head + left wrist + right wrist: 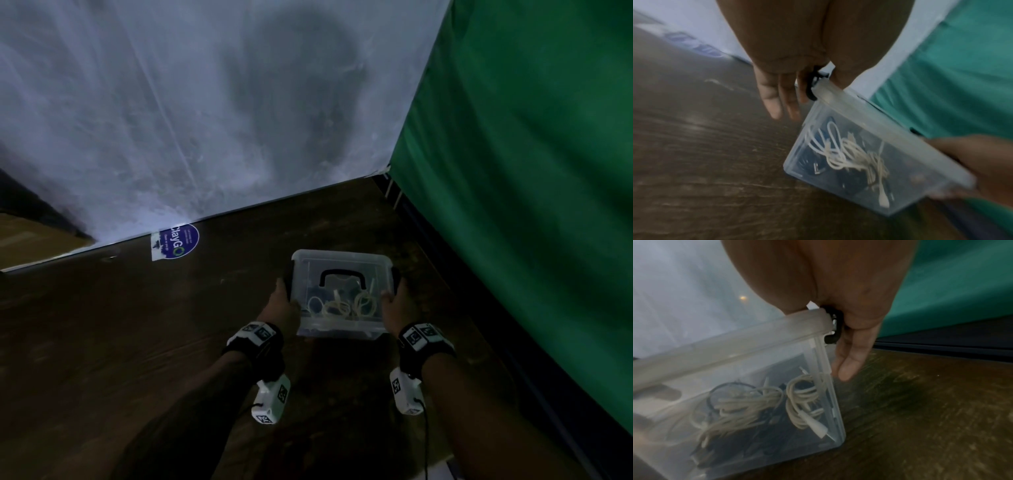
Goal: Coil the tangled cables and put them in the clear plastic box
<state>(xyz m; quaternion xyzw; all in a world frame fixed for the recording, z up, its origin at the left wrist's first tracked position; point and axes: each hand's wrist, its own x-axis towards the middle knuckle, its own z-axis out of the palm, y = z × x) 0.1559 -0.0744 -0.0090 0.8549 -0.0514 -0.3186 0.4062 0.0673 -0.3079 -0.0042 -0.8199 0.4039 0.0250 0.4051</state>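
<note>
The clear plastic box [342, 262] stands on the dark wooden table [137, 342] with its lid on and a black handle [339, 275] on top. White and dark cables [339, 305] lie coiled inside, seen through the walls [846, 155] [748, 404]. My left hand [282, 301] is at the box's left end, thumb on the lid rim [869, 112], straight fingers [772, 100] pointing down beside the black latch [812, 87]. My right hand [397, 305] mirrors it at the right end, straight fingers [849, 363] reaching down past the black latch [835, 327].
A white sheet [205, 102] hangs behind the table and a green cloth [531, 171] closes off the right side. A round blue sticker [180, 241] lies at the table's back edge. A brown cardboard surface [27, 240] shows at far left.
</note>
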